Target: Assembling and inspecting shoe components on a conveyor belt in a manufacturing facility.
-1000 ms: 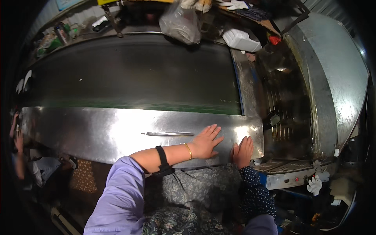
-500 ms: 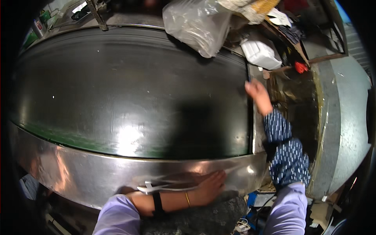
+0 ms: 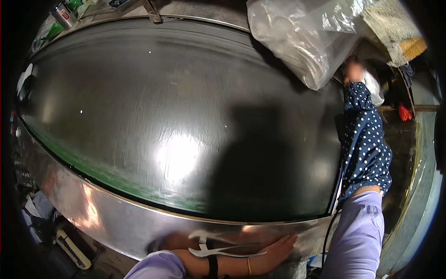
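My left hand [image 3: 278,255] lies with its fingers stretched along the shiny metal side rail [image 3: 153,221] of a wide dark conveyor belt [image 3: 186,107]. Beside that wrist, a slim silver metal tool [image 3: 223,254] with a forked head rests against the rail, which mirrors it. My right arm, in a dark dotted sleeve cover [image 3: 367,135], reaches along the belt's right end. At its far end, my right hand [image 3: 354,70] is beside a clear plastic bag [image 3: 302,46] and a white plastic container [image 3: 373,88]. Its fingers are blurred and in shadow, so any grip cannot be made out.
A rough pale cloth with a yellow patch [image 3: 395,32] lies at the far right, above a red scrap [image 3: 404,112]. A metal post [image 3: 151,11] stands at the belt's far edge. A silver bottle [image 3: 63,16] is at the far left. A black cable [image 3: 327,237] runs by my right arm.
My right hand has moved from the belt's right edge farther away, up to the plastic bag and white container. My left hand stays on the rail. The whole view has shifted.
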`<state>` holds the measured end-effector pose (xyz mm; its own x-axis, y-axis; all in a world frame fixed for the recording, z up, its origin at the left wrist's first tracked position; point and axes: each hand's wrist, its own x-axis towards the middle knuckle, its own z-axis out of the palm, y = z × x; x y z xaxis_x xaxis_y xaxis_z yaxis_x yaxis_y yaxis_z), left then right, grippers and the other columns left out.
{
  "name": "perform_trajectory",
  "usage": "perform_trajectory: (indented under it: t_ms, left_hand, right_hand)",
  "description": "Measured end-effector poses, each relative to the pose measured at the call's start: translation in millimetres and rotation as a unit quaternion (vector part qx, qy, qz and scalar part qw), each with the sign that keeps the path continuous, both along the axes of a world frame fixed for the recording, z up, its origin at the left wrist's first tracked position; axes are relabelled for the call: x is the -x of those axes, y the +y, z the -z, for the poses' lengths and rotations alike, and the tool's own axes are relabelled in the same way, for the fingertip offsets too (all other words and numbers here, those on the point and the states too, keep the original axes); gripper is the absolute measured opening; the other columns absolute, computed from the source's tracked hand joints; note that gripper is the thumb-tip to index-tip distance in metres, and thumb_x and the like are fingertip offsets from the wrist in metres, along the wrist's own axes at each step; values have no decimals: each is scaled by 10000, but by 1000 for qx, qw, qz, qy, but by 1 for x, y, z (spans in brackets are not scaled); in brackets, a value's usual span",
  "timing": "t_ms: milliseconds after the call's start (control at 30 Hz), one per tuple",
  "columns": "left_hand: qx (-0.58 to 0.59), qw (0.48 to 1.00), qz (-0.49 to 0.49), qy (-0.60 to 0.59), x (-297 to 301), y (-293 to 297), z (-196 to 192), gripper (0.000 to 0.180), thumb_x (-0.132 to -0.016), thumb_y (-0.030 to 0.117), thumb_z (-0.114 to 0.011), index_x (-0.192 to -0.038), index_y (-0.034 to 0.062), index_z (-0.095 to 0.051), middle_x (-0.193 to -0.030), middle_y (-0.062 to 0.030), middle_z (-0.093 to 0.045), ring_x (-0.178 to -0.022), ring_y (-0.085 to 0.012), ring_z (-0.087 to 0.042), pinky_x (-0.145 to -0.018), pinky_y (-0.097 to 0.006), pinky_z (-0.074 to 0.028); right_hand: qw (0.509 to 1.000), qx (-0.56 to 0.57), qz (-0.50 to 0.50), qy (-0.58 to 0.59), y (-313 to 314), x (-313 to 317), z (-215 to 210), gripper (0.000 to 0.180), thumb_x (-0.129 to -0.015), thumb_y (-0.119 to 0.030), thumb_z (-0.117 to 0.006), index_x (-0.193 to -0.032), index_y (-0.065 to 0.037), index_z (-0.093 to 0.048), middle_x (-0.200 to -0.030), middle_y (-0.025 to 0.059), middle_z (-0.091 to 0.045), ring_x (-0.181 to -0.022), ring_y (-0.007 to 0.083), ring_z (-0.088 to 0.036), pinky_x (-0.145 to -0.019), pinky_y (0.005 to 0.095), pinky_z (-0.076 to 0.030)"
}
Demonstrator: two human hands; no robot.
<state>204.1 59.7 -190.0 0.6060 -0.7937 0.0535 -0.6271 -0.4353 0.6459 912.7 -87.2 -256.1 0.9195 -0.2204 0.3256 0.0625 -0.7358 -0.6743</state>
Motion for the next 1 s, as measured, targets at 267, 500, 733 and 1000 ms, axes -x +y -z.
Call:
perform_trajectory:
  t_ms: [267, 500, 733, 1000]
  left_hand:
    - [-3, 998, -54, -34, 3, 6, -5, 524, -901, 283, -420, -1356, 34, -496, -1534, -202, -308, -1445, -349, -238, -1204, -460, -118]
    - [-39, 995, -81, -32, 29, -14, 8, 493, -906, 302, -416, -1356, 128, -518, -1518, -149, -353, -1444, -338, -245, -1202, -488, -66]
    - [4, 992, -94, -86, 13, -8, 17, 472, -881, 298, -440, -1280, 79, -567, -1458, -176, -415, -1423, -371, -272, -1197, -502, -101]
    - [-54, 993, -59, -81, 15, -3, 10, 431, -875, 313, -465, -1221, 77, -570, -1472, -228, -379, -1404, -408, -288, -1176, -559, -132]
  right_hand:
    - [999, 49, -11, -14, 66, 79, -32, 368, -797, -215, -669, -1065, 36, -649, -1000, 118, -693, -932, 239, -645, -828, 339, -481]
    - [996, 11, -47, -71, 82, 223, -73, 764, -662, -279, -862, -1245, 63, -507, -1168, 146, -621, -1010, 198, -600, -882, 313, -480]
    - [986, -84, -142, -40, 92, 434, -132, 842, -631, -184, -890, -1315, 38, -452, -1208, 130, -583, -1073, 213, -582, -957, 331, -470]
    - [960, -57, -273, 39, 127, 628, -185, 967, -579, -191, -904, -1364, -23, -367, -1278, 157, -484, -1160, 268, -534, -1000, 393, -454]
